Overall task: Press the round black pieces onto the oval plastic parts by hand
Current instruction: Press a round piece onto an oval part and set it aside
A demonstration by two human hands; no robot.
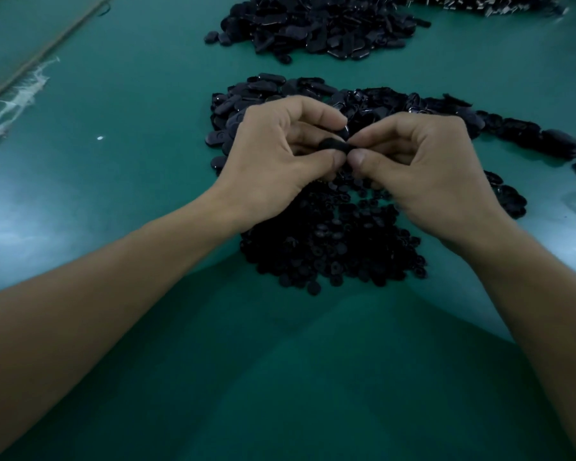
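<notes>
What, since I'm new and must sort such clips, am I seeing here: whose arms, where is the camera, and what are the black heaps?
No machine here: a person works bare-handed, and the single camera sits on their head, looking down along both forearms. The left hand and right hand meet and together pinch a small black part; its exact shape is hidden. On the green table, beneath them, lies a heap of round black pieces. Beyond lies a heap of oval plastic parts, with a second heap farther back.
</notes>
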